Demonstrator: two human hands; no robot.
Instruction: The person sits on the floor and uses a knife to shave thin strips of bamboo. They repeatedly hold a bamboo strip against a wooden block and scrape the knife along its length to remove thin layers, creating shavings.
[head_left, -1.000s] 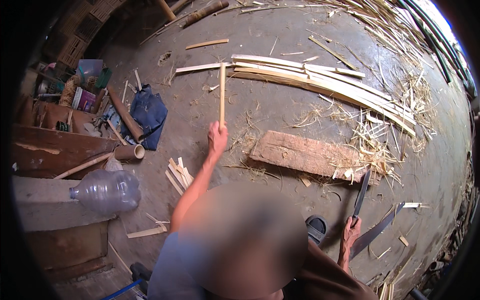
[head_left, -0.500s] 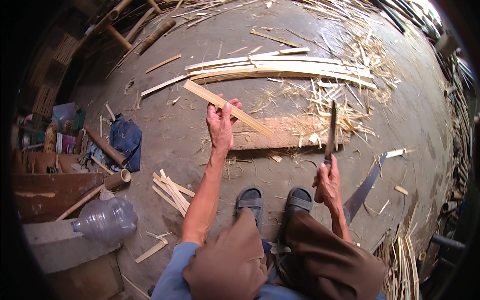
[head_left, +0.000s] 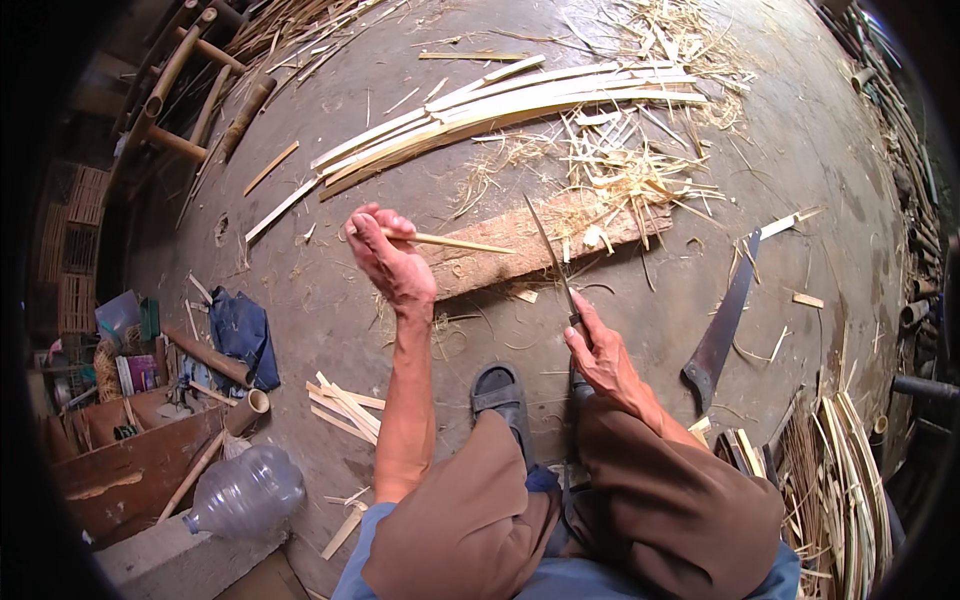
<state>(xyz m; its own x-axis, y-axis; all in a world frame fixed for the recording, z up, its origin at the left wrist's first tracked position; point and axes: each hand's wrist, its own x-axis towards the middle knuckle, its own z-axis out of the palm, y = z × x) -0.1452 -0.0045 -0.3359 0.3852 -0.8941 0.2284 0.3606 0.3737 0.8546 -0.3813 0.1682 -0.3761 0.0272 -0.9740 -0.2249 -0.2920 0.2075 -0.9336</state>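
My left hand (head_left: 392, 258) is closed on a bamboo strip (head_left: 462, 242), which now shows its narrow edge and points right over the wooden board (head_left: 480, 262). In my right hand (head_left: 602, 352) is a long, thin-bladed knife (head_left: 548, 240), held by its handle with the blade pointing up and slightly left. A gap separates the blade from the tip of the strip. Under both, the rough board lies on the floor, its right end covered by pale shavings (head_left: 625, 185).
Beyond the board lie long split bamboo strips (head_left: 500, 100). A handsaw (head_left: 725, 320) rests at the right, above a bundle of slats (head_left: 845, 480). Short strips (head_left: 345, 408), a clear plastic bottle (head_left: 248, 490), a wooden toolbox (head_left: 130, 460) and blue cloth (head_left: 240, 338) are at the left.
The bamboo strip has turned from flat face to edge-on as my left hand rolled and moved left. My right hand has brought the knife leftward, its blade now leaning left. The view has shifted too.
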